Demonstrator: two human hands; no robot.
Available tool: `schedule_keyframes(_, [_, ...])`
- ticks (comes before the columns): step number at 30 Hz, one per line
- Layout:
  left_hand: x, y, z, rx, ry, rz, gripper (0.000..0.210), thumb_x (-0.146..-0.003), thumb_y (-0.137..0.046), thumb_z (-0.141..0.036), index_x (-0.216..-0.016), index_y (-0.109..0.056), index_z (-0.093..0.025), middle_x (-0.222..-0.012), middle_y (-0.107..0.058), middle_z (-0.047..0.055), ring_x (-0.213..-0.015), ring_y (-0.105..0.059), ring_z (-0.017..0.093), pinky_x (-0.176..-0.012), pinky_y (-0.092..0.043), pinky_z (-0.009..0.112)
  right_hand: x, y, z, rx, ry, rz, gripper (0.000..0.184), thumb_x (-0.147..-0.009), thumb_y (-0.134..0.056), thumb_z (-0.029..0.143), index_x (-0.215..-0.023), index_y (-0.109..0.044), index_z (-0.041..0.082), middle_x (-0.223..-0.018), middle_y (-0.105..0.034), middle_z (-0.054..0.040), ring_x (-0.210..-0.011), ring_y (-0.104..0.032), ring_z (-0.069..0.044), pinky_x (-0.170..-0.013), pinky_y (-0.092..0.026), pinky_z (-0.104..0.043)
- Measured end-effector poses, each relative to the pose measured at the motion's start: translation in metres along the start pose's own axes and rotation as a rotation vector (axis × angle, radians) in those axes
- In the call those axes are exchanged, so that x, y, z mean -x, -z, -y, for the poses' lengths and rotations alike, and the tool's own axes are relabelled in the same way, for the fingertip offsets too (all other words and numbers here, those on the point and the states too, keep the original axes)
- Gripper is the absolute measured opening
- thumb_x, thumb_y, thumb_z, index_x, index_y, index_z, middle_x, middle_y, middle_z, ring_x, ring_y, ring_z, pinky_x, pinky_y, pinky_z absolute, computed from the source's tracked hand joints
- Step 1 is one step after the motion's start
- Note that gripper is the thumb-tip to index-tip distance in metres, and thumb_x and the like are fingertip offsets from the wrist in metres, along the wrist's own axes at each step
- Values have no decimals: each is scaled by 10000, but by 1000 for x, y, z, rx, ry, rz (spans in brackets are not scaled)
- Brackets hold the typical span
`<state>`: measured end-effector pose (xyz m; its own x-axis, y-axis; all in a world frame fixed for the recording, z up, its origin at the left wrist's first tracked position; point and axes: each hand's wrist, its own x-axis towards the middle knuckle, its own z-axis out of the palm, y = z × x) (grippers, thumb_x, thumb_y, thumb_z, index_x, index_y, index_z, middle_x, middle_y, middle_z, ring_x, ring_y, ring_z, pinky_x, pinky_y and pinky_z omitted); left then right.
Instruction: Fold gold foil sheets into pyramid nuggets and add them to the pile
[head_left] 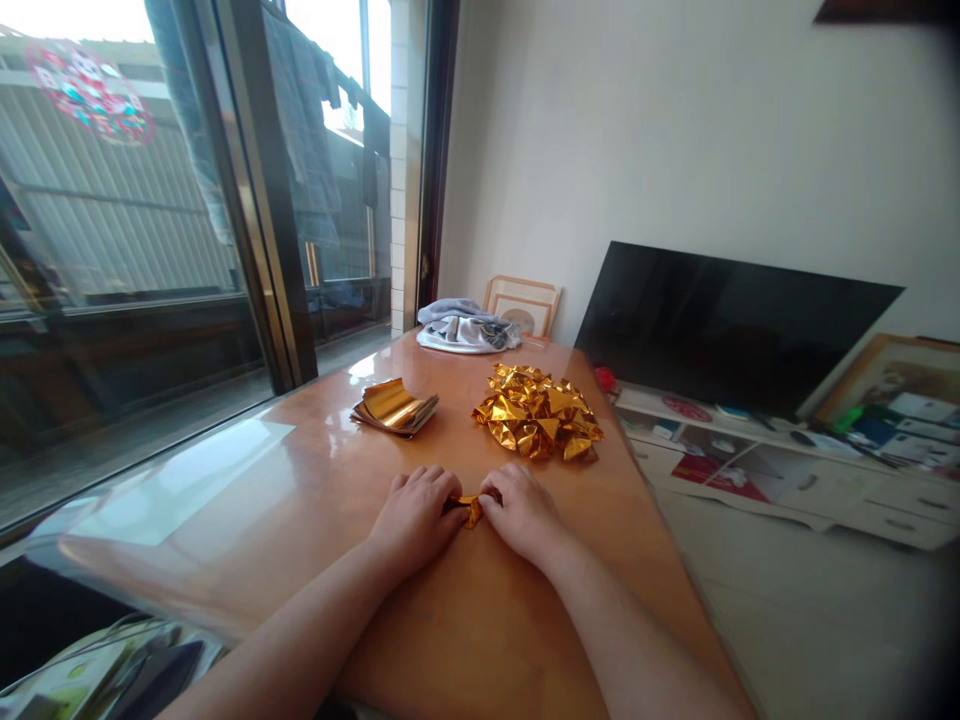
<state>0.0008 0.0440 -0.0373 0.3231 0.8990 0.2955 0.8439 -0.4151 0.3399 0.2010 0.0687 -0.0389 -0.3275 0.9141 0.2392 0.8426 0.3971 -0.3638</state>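
Observation:
Between my two hands, just above or on the wooden table (300, 520), is a small piece of folded gold foil paper (471, 510). My left hand (420, 515) pinches its left end, and my right hand (521, 510) grips its right end with curled fingers. Much of the paper is hidden by the fingers. Beyond my left hand lies a stack of flat gold foil sheets (395, 405), the top one curling up. Past my right hand sits a heap of folded gold foil pieces (536, 410), shiny and pointed.
Bundled grey and white cloth (465, 328) lies at the table's far end, by picture frames (523, 305) against the wall. A large television (735, 330) stands on a white cabinet (862, 490) to the right. Glass sliding doors (247, 200) run along the left.

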Motion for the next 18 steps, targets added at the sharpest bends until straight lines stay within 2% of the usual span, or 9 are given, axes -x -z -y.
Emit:
schedule_keyframes(5, [0, -3, 4, 8, 27, -4, 192, -875, -645, -418, -921, -609, -235, -977, -624, 26, -960, -561, 229, -818, -332, 334, -3, -2, -5, -76, 12, -8, 11, -860, -649, 244, -867, -642, 238, -947, -615, -21, -934, -545, -175, -786, -384, -268])
schedule_keyframes(10, [0, -2, 5, 19, 32, -4, 195, -858, -659, -414, -909, -608, -233, -951, -626, 13, -931, -563, 222, -807, -322, 335, -3, -2, -7, -111, 54, -20, 65, -828, -653, 182, -847, -609, 226, -921, -621, -14, -915, -535, -172, -785, -376, -270])
schedule_keyframes(16, [-1, 1, 5, 58, 60, -6, 247, -824, -689, -410, -1011, -646, -256, -995, -636, 21, -964, -571, 235, -808, -330, 335, -1, 1, -8, -184, 105, -37, 89, -822, -629, 144, -823, -585, 221, -852, -636, 3, -836, -546, -165, -728, -366, -268])
schedule_keyframes(18, [-2, 2, 5, 82, 59, 6, 234, -826, -683, -426, -986, -668, -257, -985, -633, 29, -964, -572, 239, -806, -341, 332, 0, 1, -8, -239, 125, -42, 100, -819, -616, 128, -808, -576, 219, -829, -634, 7, -818, -549, -162, -716, -373, -263])
